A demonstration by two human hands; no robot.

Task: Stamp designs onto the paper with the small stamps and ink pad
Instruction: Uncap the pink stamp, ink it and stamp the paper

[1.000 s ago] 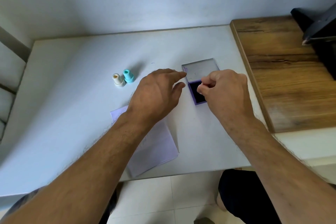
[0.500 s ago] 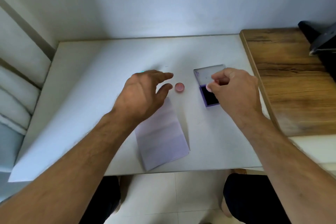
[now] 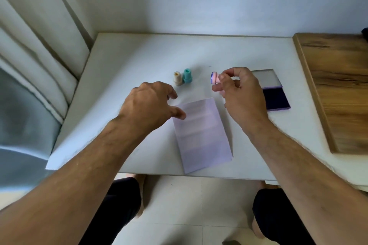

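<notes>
Though mostly hidden, pink stamp (image 3: 215, 78) in right hand (image 3: 242, 93).

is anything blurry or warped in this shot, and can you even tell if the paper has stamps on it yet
Head view: wide-angle bending bows the table edges and stretches the forearms. The wooden board at right is smeared, likely by motion; the centre stays fairly sharp, including the pink stamp in the right hand. Light is soft, with faint shadows. The paper looks washed out, so no stamped marks can be made out.
</notes>
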